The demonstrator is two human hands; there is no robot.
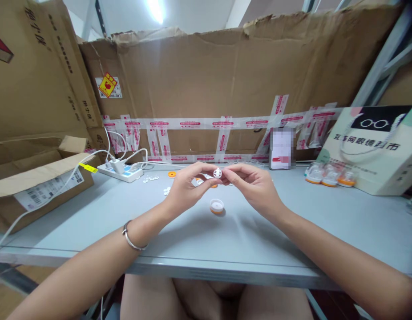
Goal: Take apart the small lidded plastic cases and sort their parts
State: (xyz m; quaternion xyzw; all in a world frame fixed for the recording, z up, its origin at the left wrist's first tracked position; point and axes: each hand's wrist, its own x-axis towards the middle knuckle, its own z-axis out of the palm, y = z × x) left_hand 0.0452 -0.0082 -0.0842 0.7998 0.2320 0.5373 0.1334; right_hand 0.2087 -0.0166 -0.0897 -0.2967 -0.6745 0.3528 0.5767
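My left hand (187,189) and my right hand (251,186) meet above the middle of the grey table (292,231). Both pinch one small white round plastic piece (217,173) between their fingertips, held in the air. Directly below it, an orange cap with a white inside (216,206) sits on the table. A silver bracelet is on my left wrist. Several small white round pieces (151,178) lie loose on the table behind my left hand, with an orange ring (171,174) beside them.
A white power strip (119,171) with plugs and cables lies at the back left. An open cardboard box (35,182) stands at the left. Taped cardboard walls the back. A phone (281,149) leans there. Several clear orange-based containers (329,174) sit by a paper bag (376,146).
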